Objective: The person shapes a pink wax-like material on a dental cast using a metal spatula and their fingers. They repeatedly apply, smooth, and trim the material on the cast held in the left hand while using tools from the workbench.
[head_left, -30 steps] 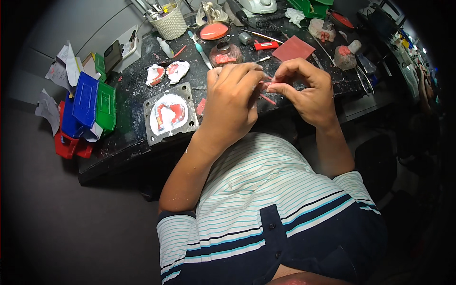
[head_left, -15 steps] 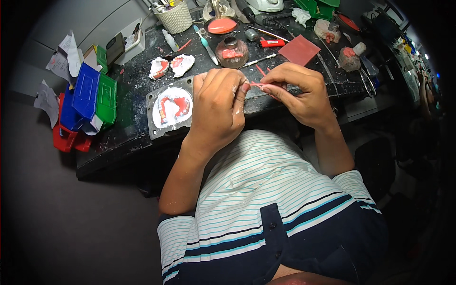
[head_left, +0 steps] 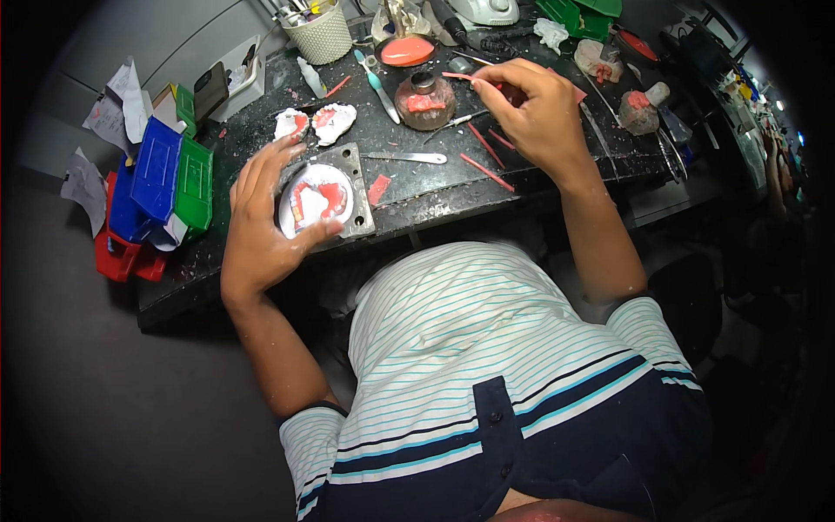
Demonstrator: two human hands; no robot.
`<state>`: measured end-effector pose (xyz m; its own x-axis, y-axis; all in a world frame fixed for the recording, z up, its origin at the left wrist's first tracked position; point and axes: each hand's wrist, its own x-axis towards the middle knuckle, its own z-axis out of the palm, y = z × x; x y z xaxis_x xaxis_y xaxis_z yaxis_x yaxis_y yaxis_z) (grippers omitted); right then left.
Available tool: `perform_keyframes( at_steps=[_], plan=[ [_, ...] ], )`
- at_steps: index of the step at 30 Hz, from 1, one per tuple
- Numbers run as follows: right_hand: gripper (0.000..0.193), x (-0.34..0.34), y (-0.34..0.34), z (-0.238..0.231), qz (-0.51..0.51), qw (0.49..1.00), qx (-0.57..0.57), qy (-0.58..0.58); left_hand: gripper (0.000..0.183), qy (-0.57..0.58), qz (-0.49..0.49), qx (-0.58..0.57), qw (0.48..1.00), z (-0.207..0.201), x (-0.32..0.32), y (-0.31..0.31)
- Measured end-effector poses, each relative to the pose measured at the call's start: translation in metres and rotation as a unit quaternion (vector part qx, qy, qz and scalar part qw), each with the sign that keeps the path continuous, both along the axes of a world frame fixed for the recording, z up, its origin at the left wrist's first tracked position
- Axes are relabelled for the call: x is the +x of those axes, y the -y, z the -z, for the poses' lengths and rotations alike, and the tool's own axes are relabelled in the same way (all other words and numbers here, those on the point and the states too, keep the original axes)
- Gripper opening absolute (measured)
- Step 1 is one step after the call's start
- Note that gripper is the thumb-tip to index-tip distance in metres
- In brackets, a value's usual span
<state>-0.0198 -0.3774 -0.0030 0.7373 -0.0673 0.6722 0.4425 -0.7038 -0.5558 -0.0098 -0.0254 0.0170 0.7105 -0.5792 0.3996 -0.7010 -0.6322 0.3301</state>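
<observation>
My right hand [head_left: 535,113] is raised over the bench, thumb and fingertips closed on a thin pink wax strip [head_left: 458,76]. The strip points left, just above and right of a squat glass spirit burner [head_left: 426,103] with pink wax on its side. My left hand [head_left: 265,213] is spread around the left side of a metal denture flask [head_left: 355,178], its thumb at the near edge. White plaster fills the flask, with a pink wax denture [head_left: 331,198] bearing teeth set in it. Whether the left palm presses on the flask I cannot tell.
Several pink strips [head_left: 485,172] and a metal spatula [head_left: 404,157] lie right of the flask. Behind it sit two plaster pieces with pink wax [head_left: 334,123]. A toothbrush [head_left: 376,85] lies farther back. Blue and green bins [head_left: 158,165] stand left; a second glass burner [head_left: 639,111] stands right.
My hands have parted. The left went left from the pink strip to the flask; the right moved away from me toward the burner with a strip, uncovering the spatula and partly covering the pink sheet.
</observation>
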Motion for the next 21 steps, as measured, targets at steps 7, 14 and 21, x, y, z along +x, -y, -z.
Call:
perform_keyframes(
  at_steps=[7, 14, 21],
  plan=[
    [0.016, 0.027, -0.013, 0.001, 0.008, 0.999, -0.033, -0.013, 0.104, -0.124, 0.044, -0.068, 0.989, 0.029, 0.006, -0.024],
    [0.018, 0.028, -0.021, -0.002, 0.004, 0.999, -0.031, -0.041, 0.100, -0.104, 0.050, -0.134, 0.984, 0.044, 0.006, -0.020],
    [0.016, 0.028, -0.017, 0.002, 0.009, 0.999, -0.024, -0.026, 0.100, -0.059, -0.040, -0.134, 0.988, 0.044, -0.013, 0.002]
  ],
)
